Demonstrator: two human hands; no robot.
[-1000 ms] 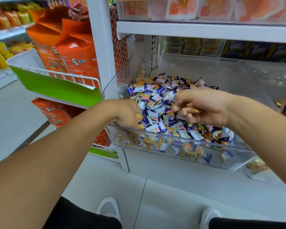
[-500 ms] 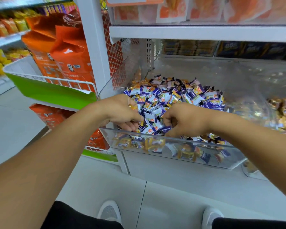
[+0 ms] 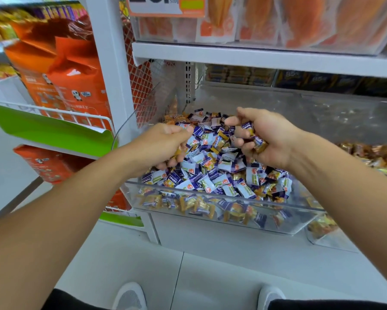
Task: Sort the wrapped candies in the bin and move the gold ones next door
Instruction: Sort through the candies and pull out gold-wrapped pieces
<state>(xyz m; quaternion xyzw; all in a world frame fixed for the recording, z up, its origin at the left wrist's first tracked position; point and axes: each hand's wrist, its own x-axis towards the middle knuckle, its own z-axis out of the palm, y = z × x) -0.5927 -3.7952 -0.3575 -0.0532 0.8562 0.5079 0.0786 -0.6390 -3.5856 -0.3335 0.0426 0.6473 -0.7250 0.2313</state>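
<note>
A clear plastic bin (image 3: 210, 193) on the lower shelf holds a heap of wrapped candies (image 3: 212, 162), mostly purple-and-white with gold ones mixed in. My left hand (image 3: 163, 142) hovers over the heap's left side, fingers curled round gold-wrapped candies. My right hand (image 3: 261, 135) is raised over the heap's right side and grips several candies, among them a gold one (image 3: 260, 145) and a purple one. To the right, the neighbouring clear bin (image 3: 328, 240) holds gold and brown candies (image 3: 371, 153).
A white shelf board (image 3: 255, 57) runs just above the bins, with orange packets on it. A white upright post (image 3: 107, 63) stands at the left, beside a wire basket (image 3: 54, 113) of orange bags. Grey floor and my shoes lie below.
Both hands have lifted from the front of the heap and moved apart. Each has come up holding candies; the right hand has turned palm toward me.
</note>
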